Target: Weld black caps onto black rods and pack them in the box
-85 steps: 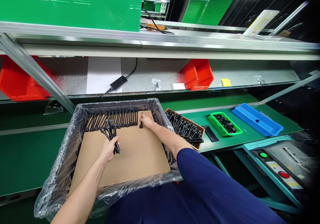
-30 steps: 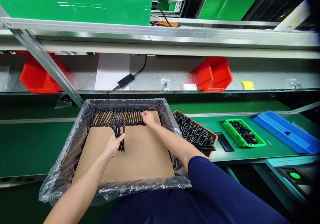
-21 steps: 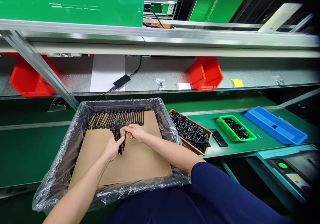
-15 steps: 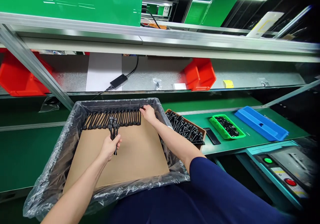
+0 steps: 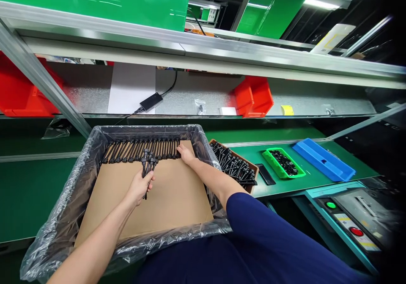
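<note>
A bundle of several short black corrugated cables with thick connector ends is in my left hand, which is closed round their lower part above the cardboard sheet. Similar black cables lie side by side in a row along the sheet's far edge. At the right end of that row, the fingertips of my right hand are closed at the lower part of the last cable. The sheet lies in a box lined with clear plastic.
Right of the lined box stands a brown box of black cables. Beyond it are a black phone-like slab, a green tray of small black parts and a blue tray. A shelf with a red bin runs behind.
My right hand has moved down from the far end of the last cable to its nearer part. The bundle in my left hand has spread and tilted slightly; the view has shifted a little.
</note>
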`<action>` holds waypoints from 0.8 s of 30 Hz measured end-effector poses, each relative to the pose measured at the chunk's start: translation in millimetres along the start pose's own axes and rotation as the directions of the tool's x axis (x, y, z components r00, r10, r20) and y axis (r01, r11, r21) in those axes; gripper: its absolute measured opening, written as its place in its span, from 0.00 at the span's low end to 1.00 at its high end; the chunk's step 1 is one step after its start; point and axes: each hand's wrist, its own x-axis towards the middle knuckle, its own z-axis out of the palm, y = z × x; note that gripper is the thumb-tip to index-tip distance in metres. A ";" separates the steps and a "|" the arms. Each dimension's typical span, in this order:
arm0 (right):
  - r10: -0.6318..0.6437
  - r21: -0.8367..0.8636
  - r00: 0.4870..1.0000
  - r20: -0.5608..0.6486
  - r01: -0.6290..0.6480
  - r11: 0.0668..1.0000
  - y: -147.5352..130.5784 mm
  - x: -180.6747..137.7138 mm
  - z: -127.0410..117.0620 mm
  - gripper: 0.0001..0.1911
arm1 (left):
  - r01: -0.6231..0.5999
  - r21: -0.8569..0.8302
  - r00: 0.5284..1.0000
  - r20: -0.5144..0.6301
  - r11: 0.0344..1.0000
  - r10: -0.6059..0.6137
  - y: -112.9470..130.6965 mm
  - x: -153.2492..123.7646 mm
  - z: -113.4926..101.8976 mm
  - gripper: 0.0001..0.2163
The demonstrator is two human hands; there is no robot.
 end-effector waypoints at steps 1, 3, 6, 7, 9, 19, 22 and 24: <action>0.002 0.008 1.000 -0.007 -0.002 1.000 0.1 1.0 0.0 0.22 | 0.011 -0.006 1.000 -0.005 1.000 -0.011 -0.2 0.2 0.0 0.17; 0.011 0.026 1.000 -0.021 -0.010 1.000 -0.9 2.7 0.0 0.22 | 0.023 -0.007 1.000 -0.004 1.000 -0.023 -0.3 0.2 0.1 0.16; 0.038 0.057 0.999 -0.038 -0.036 0.998 -4.9 4.7 -0.3 0.17 | 0.024 0.014 1.000 0.019 1.000 -0.024 -0.4 -0.2 0.5 0.14; 0.054 0.068 0.998 -0.043 -0.051 0.996 -6.5 5.1 -0.5 0.15 | 0.026 0.021 0.999 0.024 0.999 -0.026 -0.5 -0.3 0.5 0.14; 0.089 0.094 0.995 -0.050 -0.084 0.992 -9.6 5.6 -1.8 0.13 | 0.031 0.030 0.999 0.025 0.999 -0.032 -1.2 0.2 0.1 0.14; 0.219 0.305 0.973 -0.073 -0.187 0.934 -47.5 -14.0 -35.3 0.18 | 0.001 -0.004 1.000 0.016 1.000 -0.001 -5.5 2.3 -1.0 0.22; 0.134 0.653 0.971 0.197 -0.232 0.721 -86.8 -44.1 -25.3 0.20 | -0.009 -0.049 1.000 -0.014 0.999 0.008 -1.9 0.1 0.7 0.24; -0.053 0.873 0.925 0.376 -0.335 0.354 -115.5 -66.1 -10.8 0.21 | -0.006 -0.072 1.000 -0.009 0.997 0.006 -0.5 -0.8 2.0 0.25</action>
